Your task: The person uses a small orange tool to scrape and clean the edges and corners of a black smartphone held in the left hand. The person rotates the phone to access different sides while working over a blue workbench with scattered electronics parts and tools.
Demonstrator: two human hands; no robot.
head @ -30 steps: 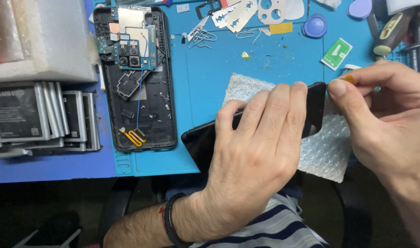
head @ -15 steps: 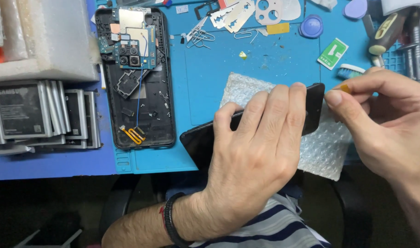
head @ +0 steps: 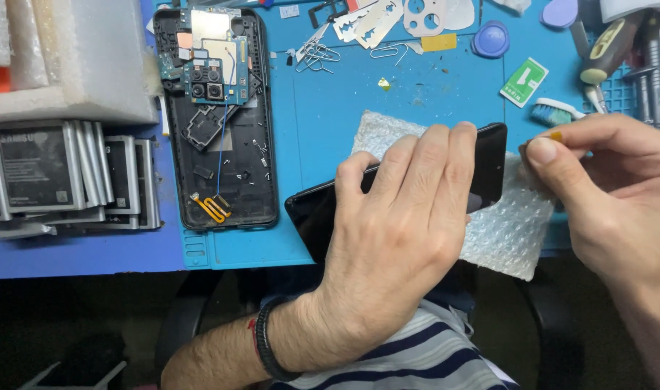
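My left hand point(head: 398, 224) lies flat across a black phone point(head: 488, 162), pressing it down onto a sheet of bubble wrap point(head: 506, 235) at the front edge of the blue mat point(head: 330, 108). The phone's lower left corner point(head: 308, 217) sticks out past my wrist. My right hand point(head: 611, 195) is at the phone's right end, thumb and forefinger pinched on a small orange piece point(head: 556, 135) right beside the phone's edge. What that piece is I cannot make out.
An opened phone body point(head: 218, 123) with bare circuit board lies at the mat's left. Several batteries point(head: 63, 177) stand in a row at far left under white foam point(head: 63, 58). Paper clips point(head: 319, 50), adhesive cut-outs, a blue round lid point(head: 491, 38), a toothbrush point(head: 553, 112) and screwdrivers point(head: 608, 43) crowd the back.
My right hand has shifted slightly left toward the phone's right end, still pinching the small orange piece. My left hand stays pressed on the phone.
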